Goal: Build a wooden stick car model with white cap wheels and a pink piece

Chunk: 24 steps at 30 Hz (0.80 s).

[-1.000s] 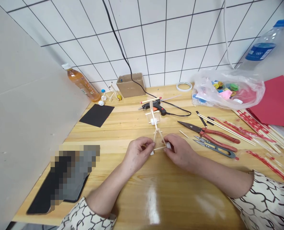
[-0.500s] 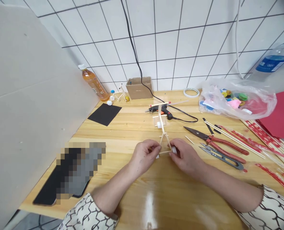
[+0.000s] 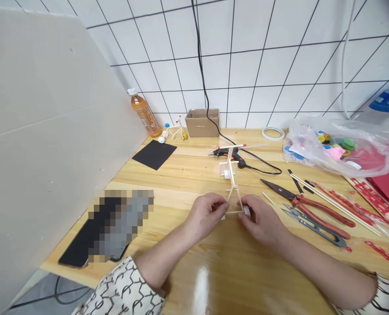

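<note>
A small stick model (image 3: 233,175) made of pale wooden sticks stands on the table, with a red-tipped crossbar at its far end and a white cap wheel (image 3: 227,174) beneath. Its near end spreads into a triangle. My left hand (image 3: 207,215) pinches the triangle's left corner, where a bit of white shows under the fingers. At the right corner, my right hand (image 3: 260,218) holds a white cap (image 3: 246,210) against the stick. Both sets of fingertips partly hide these joints. Just behind the model lies a black glue gun (image 3: 235,156).
Pliers (image 3: 299,199), snips (image 3: 315,225) and sticks (image 3: 332,202) lie to the right, below a plastic bag of caps (image 3: 338,148). Further back are a tape roll (image 3: 273,134), cardboard box (image 3: 202,124), second model (image 3: 174,131) and bottle (image 3: 145,113). Black card (image 3: 155,154) and phones (image 3: 89,232) lie left.
The whole view has shifted, so things sit further right in the picture. Both hands keep their hold on the model's near corners, with the right fingers slightly more apart around the white cap.
</note>
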Tool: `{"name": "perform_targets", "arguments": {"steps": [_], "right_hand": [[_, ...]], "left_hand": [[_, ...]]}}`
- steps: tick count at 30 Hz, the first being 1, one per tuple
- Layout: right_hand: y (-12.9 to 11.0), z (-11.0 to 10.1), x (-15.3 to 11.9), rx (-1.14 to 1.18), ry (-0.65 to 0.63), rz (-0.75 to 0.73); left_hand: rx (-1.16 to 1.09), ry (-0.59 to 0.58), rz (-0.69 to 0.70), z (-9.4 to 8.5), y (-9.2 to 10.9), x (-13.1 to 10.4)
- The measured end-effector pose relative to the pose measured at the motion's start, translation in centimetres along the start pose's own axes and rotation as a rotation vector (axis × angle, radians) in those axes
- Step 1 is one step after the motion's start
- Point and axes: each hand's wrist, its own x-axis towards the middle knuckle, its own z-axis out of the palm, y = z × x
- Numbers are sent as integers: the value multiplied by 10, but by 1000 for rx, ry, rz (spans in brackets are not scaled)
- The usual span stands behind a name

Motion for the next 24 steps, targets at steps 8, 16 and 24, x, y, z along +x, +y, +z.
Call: {"name": "perform_targets", "arguments": {"steps": [8,16,24], "right_hand": [[-1,-2,0,-9,-15,24],[3,-8,0,-13,-76,17],[8,-10,-1,12,-94,14]], "left_hand": [[11,4,-14,0,1,0],[16,-7,-34,-1,2,0],[28,-2,-20,-1,0,0]]}}
